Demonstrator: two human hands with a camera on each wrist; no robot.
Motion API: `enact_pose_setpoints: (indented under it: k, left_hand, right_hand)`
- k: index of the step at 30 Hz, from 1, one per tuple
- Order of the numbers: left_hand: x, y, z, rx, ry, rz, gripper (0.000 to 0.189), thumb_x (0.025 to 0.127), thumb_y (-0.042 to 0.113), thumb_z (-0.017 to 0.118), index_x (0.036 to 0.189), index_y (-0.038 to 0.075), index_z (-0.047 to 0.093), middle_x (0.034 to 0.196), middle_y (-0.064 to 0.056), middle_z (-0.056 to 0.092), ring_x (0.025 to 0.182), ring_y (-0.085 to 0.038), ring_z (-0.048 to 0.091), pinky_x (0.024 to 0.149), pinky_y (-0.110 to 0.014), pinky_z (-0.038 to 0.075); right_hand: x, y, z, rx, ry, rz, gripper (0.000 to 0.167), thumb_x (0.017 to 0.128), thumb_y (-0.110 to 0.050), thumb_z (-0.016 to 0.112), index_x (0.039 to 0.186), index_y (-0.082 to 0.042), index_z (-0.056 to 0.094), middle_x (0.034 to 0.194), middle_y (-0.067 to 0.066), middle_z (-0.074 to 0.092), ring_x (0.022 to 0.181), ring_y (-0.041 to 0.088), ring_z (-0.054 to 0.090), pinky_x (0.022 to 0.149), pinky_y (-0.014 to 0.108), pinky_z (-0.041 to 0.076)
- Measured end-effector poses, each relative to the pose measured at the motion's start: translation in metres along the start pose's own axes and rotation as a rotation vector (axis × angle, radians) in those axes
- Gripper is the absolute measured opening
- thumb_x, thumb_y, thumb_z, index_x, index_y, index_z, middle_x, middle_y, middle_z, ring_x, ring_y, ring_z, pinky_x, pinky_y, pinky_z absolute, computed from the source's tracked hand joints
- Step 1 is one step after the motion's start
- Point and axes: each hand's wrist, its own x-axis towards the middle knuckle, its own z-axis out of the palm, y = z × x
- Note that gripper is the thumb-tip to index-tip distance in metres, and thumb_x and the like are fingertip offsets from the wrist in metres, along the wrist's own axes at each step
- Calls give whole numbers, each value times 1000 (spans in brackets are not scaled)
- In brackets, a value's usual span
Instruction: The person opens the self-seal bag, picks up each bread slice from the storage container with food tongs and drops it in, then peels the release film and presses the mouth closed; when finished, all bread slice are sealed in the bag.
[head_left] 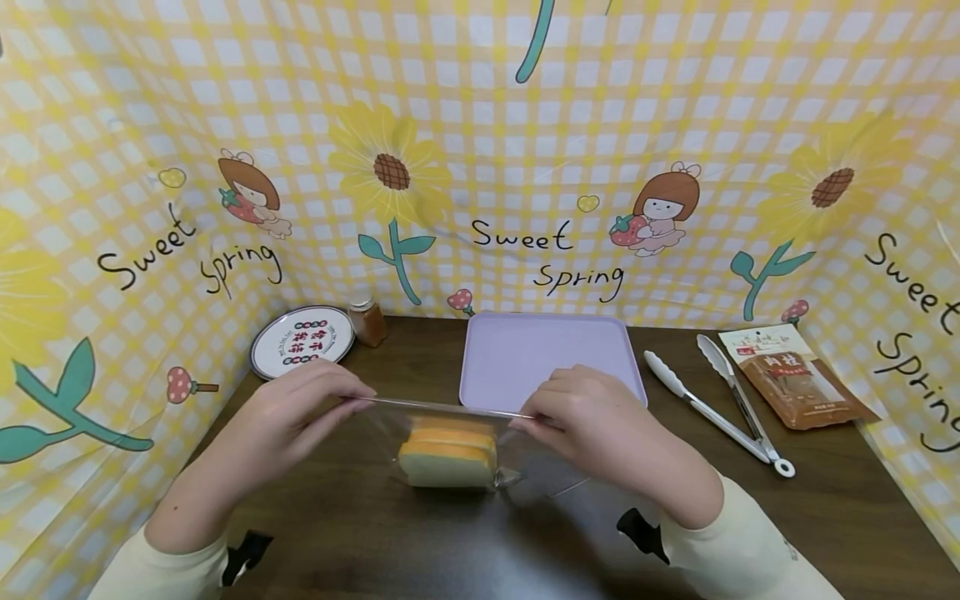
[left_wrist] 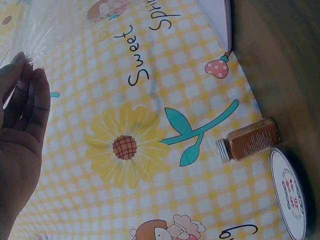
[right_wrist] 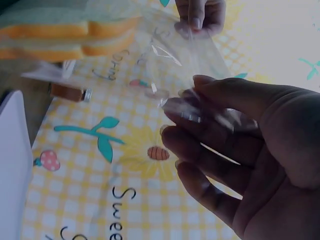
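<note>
Between my hands a clear plastic bag (head_left: 517,454) is stretched by its top edge. Inside it, near the bottom, stand bread slices (head_left: 447,458) with orange-brown crusts, also seen through the film as bread (right_wrist: 65,37) in the right wrist view. My left hand (head_left: 303,412) pinches the bag's left top corner between thumb and fingers. At the opposite corner my right hand (head_left: 581,412) pinches the edge with thumb and forefinger; its other fingers (right_wrist: 210,195) are loosely bent. The left wrist view shows the left hand (left_wrist: 22,115) at the frame's edge with a bit of film.
A lilac tray (head_left: 547,358) lies behind the bag. White-tipped tongs (head_left: 720,417) and a brown spice packet (head_left: 798,375) are at the right. At back left are an oval plate (head_left: 262,354) and a small spice jar (head_left: 367,322). A checked cloth (head_left: 480,167) hangs around the table.
</note>
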Motion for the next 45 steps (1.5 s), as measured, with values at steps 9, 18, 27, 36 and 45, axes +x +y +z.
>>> enact_pose_setpoints:
  k: [9, 18, 27, 36, 45]
  left_hand:
    - [-6, -4, -2, -14, -12, -26, 31, 111, 34, 58, 105, 11, 77, 101, 4, 77, 92, -4, 68, 88, -9, 52]
    - [-12, -5, -10, -55, -12, -37, 29, 110, 34, 60, 105, 12, 78, 99, 4, 77, 94, 0, 66, 91, -6, 51]
    - [-19, -6, -32, -358, 3, -16, 18, 104, 15, 70, 103, -2, 76, 99, -5, 76, 101, -5, 68, 91, -12, 53]
    - [-52, -42, -48, -449, -159, -390, 33, 90, -20, 70, 107, 8, 76, 101, 5, 76, 90, -4, 70, 73, -17, 58]
    - [-70, -110, -30, -232, -224, -804, 8, 102, 16, 74, 109, 14, 77, 94, 15, 71, 83, -4, 61, 70, -17, 52]
  right_hand:
    - [-15, 11, -5, 60, 31, -19, 10, 94, -19, 83, 86, -23, 77, 79, -13, 70, 74, 0, 60, 64, 18, 49]
    - [-16, 15, -2, 172, 54, -39, 9, 93, -20, 84, 88, -24, 78, 80, -15, 70, 74, -4, 58, 65, 14, 49]
    - [-6, 9, -7, 442, -11, -61, 12, 100, -18, 77, 95, -28, 82, 84, -17, 73, 75, -7, 57, 65, 15, 51]
    - [28, 16, 19, 537, -188, 12, 13, 105, -23, 71, 102, -23, 84, 92, -13, 78, 78, -5, 60, 71, 20, 55]
    - [80, 48, 75, 603, -292, 208, 21, 108, -29, 66, 110, -19, 85, 95, -3, 74, 78, 7, 61, 72, 24, 53]
